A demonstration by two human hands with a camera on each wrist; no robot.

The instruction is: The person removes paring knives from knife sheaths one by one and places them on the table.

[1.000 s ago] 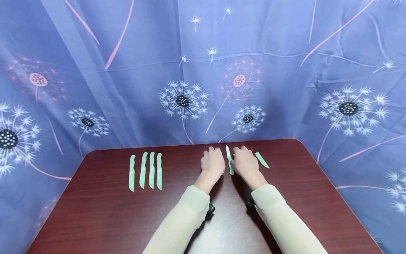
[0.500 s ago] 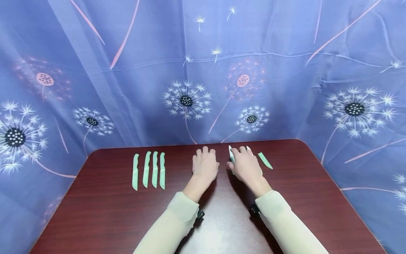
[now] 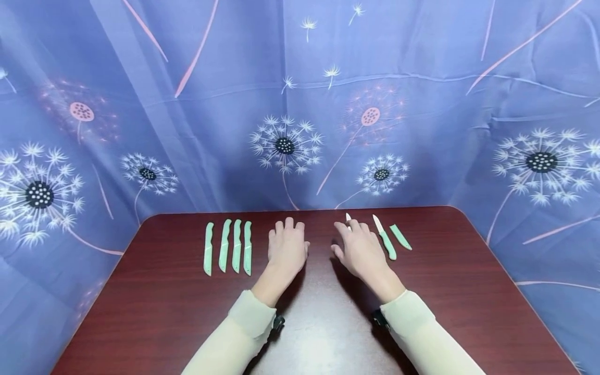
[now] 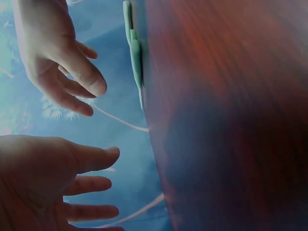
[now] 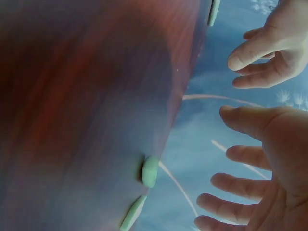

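Note:
My left hand is over the far middle of the table, fingers extended and palm empty in the left wrist view. My right hand hovers with fingers spread over a knife, whose white blade pokes out beyond the fingers; its handle is hidden. Just right of that hand lies a bare knife with a pale green handle and white blade pointing away. Beside it is a short green blade sheath. In the right wrist view a rounded green handle end shows below the open right hand.
Several green knives in sheaths lie in a row on the table's left side. The dark red wooden table has rounded far corners. Behind it hangs a blue curtain printed with dandelions.
My left hand has moved left, away from the right one, and its fingers have straightened. My right hand has shifted left, uncovering the right-hand knife and covering the other. The head view has turned slightly.

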